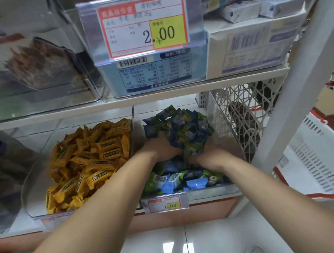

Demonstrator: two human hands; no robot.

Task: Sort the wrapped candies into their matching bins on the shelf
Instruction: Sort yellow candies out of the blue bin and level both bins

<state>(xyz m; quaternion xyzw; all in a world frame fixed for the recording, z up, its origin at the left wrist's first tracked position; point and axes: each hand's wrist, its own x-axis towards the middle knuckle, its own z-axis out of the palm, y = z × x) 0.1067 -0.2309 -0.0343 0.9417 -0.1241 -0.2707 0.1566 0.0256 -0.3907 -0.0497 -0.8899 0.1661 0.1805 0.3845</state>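
Both forearms reach forward; left hand (pixel 162 147) and right hand (pixel 212 154) cup candies (pixel 181 125) between them

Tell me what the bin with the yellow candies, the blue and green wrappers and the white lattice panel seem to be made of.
Bin: clear hard plastic, probably acrylic; the yellow candies show through its glossy walls.
Blue and green wrappers: thin printed plastic film, creased and slightly shiny.
White lattice panel: likely moulded plastic, matte; coated metal is possible.

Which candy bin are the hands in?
The right bin, with blue-green candies. The left hand and right hand hold a heap there; the yellow bin has no hand.
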